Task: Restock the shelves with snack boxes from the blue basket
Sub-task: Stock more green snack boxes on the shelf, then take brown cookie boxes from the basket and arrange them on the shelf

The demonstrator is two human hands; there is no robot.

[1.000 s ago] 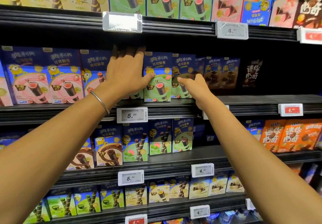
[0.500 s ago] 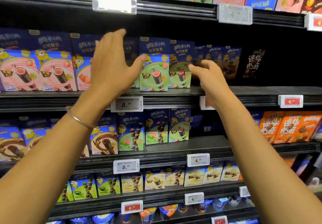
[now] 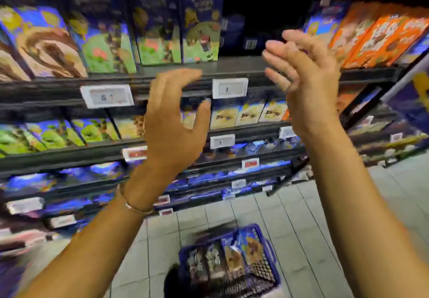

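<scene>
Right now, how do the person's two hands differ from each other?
The left hand is lower than the right hand. The left wrist wears a bracelet, while the right wrist is bare. Both hands are open and hold nothing. Both are raised in front of the shelves, and the blue basket sits on the floor below them.

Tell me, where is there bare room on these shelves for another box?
Bare shelf board shows between the green-fronted boxes and the orange boxes; a few dark boxes seem set back there. Left of that gap, boxes stand packed side by side.
</scene>
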